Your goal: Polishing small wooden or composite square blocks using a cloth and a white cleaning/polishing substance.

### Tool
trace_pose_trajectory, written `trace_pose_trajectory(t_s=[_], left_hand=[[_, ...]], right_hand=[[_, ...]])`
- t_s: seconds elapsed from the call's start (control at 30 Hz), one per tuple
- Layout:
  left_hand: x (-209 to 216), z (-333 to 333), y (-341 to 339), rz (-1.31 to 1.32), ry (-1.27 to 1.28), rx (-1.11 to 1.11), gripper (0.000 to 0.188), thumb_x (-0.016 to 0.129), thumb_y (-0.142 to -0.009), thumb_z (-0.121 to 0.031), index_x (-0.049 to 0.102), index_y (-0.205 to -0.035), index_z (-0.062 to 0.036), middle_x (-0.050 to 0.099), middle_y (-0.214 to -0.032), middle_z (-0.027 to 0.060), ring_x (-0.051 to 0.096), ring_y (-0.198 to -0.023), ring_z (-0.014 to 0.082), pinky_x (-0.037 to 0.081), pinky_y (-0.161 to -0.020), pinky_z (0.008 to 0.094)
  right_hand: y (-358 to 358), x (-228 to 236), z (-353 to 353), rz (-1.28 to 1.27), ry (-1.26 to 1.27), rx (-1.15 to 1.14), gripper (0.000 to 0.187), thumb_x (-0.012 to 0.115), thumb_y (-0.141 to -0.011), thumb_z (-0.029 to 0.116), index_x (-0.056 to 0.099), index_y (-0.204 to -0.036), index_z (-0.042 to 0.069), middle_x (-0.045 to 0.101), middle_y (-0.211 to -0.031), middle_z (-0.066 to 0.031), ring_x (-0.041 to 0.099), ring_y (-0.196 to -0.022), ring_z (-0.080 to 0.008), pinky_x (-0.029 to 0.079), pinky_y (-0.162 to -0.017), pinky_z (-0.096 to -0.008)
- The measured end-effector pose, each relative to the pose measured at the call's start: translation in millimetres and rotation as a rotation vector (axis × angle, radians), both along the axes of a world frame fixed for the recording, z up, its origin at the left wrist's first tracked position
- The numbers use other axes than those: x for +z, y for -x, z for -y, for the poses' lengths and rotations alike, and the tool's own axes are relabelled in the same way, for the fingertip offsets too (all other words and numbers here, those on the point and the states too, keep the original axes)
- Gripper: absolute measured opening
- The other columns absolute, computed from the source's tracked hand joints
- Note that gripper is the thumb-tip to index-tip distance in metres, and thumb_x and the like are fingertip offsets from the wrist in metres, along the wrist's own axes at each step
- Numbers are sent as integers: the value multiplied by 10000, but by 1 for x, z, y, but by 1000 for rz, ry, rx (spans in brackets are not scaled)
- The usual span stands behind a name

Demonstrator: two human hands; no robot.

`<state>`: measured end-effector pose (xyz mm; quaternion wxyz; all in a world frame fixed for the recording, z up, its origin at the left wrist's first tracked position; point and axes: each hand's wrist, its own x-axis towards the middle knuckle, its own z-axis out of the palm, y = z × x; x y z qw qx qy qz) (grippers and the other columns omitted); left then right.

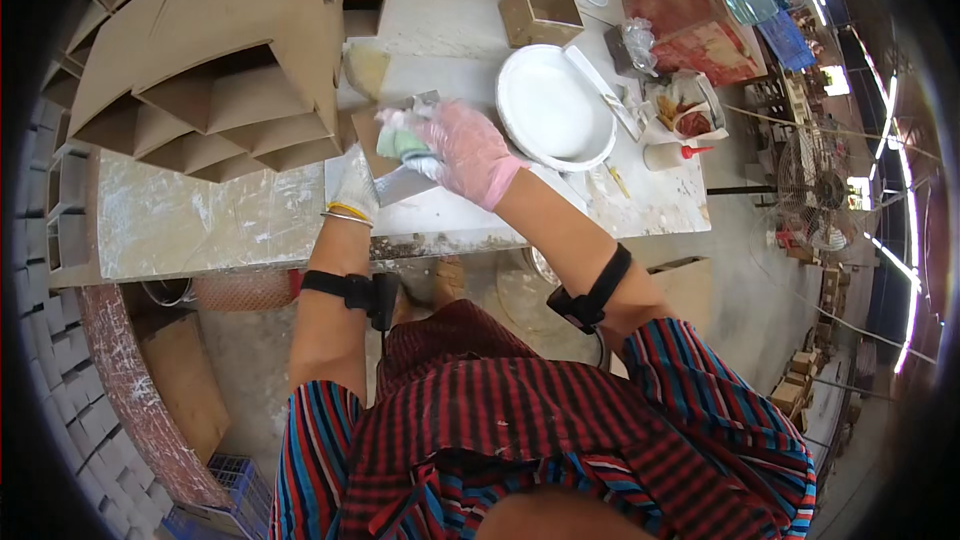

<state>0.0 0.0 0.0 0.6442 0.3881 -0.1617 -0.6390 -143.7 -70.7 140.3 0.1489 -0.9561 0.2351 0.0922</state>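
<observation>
My right hand, in a thin pink glove, grips a crumpled pale green and white cloth. The cloth is pressed against a small brown box-like piece with a whitish front face. At that piece's left side is my left hand, in a white knit glove with a yellow cuff. Its fingers close on the piece's edge, partly hidden. Just behind lies a yellowish sponge-like pad. Right of my right hand sits a round white basin with white contents, a pale flat stick across its rim.
Brown compartment boxes are stacked on the left of the white-stained table. An open brown box stands at the back. To the right are a red-tipped squeeze bottle, a reddish box and a standing fan.
</observation>
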Motion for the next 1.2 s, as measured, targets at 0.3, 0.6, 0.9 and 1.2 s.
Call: trace_pose_trajectory(t_s=[0.3, 0.6, 0.9, 1.2], left_hand=[[-44, -6, 8, -420, -206, -154, 390, 370, -935, -378, 469, -1220, -132, 587, -1071, 64, 583, -972, 226, 479, -873, 450], [-118, -20, 21, 852, 290, -226, 446, 488, -859, -390, 513, -1186, -89, 564, -1140, 86, 535, -1064, 262, 446, -909, 423], [-52, -12, 26, 36, -249, -130, 470, 348, -934, -392, 468, -1206, -28, 544, -1145, 148, 543, -1047, 267, 503, -820, 394], [3, -18, 33, -244, -391, 40, 353, 426, -932, -295, 522, -1167, -49, 586, -1090, 108, 592, -948, 246, 509, -817, 367]], right_hand=[[15, 28, -11, 247, -27, 132, 564, 640, -683, 21, 543, -1195, 237, 501, -1264, -36, 496, -1109, -257, 436, -916, -361], [16, -9, -37, 88, 79, 406, 663, 665, -711, 153, 411, -1319, 222, 499, -1185, -106, 519, -1031, -296, 445, -902, -394], [18, -35, -23, 364, -4, 267, 481, 631, -775, 89, 515, -1213, 250, 527, -1126, -128, 534, -1020, -301, 467, -873, -383], [-37, -2, 29, 172, 33, -63, 539, 614, -774, 159, 455, -1280, 252, 528, -1170, -85, 491, -1085, -287, 440, -905, -379]])
